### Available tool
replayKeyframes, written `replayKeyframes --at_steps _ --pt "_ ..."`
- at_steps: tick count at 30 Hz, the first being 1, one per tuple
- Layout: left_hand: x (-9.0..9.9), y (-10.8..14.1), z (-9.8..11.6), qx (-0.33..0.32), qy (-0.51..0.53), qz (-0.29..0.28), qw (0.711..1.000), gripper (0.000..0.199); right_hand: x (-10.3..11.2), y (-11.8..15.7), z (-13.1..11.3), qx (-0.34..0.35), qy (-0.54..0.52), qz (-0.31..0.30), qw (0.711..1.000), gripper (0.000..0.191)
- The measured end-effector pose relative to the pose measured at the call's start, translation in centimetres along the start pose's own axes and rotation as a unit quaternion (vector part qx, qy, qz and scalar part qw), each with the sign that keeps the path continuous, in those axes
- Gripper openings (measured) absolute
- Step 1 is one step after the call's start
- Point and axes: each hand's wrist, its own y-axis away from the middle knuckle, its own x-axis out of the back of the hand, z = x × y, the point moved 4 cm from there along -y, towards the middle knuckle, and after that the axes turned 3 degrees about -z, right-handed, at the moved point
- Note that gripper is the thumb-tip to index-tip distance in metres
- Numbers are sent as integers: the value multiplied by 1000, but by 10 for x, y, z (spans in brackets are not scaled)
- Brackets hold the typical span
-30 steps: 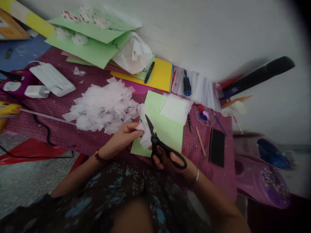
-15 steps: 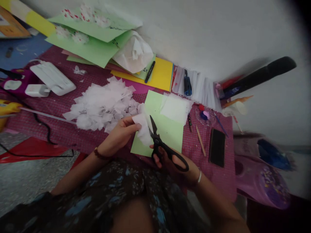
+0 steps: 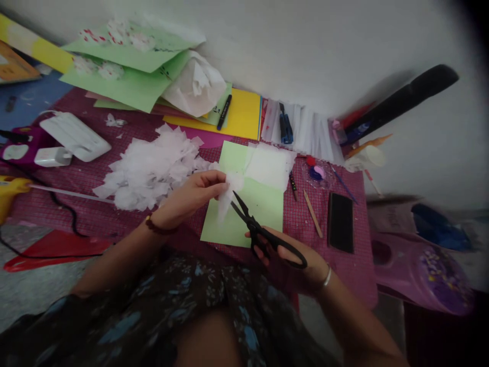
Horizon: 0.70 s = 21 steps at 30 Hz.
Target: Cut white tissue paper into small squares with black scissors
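Observation:
Between the thumb and fingers of my left hand (image 3: 198,193) is a small piece of thin white tissue paper (image 3: 226,200), its loose end hanging down. My right hand (image 3: 296,255) has its fingers through the handles of black scissors (image 3: 260,230). The blades are parted, with their tips close to the paper's right edge. Under both lies a light green sheet (image 3: 263,204). A stack of white tissue squares (image 3: 267,165) rests on that sheet's far part. Left of it spreads a large heap of cut white pieces (image 3: 148,165).
At the right lie a phone (image 3: 341,223), a wooden stick (image 3: 313,214) and a pencil (image 3: 293,186). A blue-black stapler (image 3: 284,125) sits on clear plastic sleeves by the wall. Green cards (image 3: 126,84), a white power adapter (image 3: 76,137) and a yellow glue gun (image 3: 11,191) are leftward.
The tissue piece has turned and now hangs narrower from my left fingers. The scissors have drawn slightly right and down, away from the paper. The whole view has shifted a little.

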Motion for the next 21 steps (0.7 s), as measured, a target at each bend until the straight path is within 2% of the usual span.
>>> replayKeyframes --at_steps 3,6,9,11,14,16,18,21 --pt "-8 2 3 15 1 -4 1000 29 1 0 0 12 4 3 1000 64" --pt "-9 9 0 21 81 26 996 34 0 -2 1 8 9 -8 1000 67" --pt "-11 17 -5 15 151 28 988 40 -4 -5 -1 5 15 -3 1000 66" --pt "-13 21 -9 12 137 23 990 48 -8 -7 -2 6 25 0 1000 65" --pt "-13 26 -11 1 -20 54 998 49 -10 -7 -4 10 37 5 999 64" --pt "-14 27 -10 -5 -187 67 980 34 -6 -3 -6 19 47 18 999 62" --pt "-18 26 -8 7 -346 34 938 26 4 4 -10 50 54 50 996 64" --pt "-28 23 -7 38 -502 -32 863 42 20 17 -15 115 50 115 985 67"
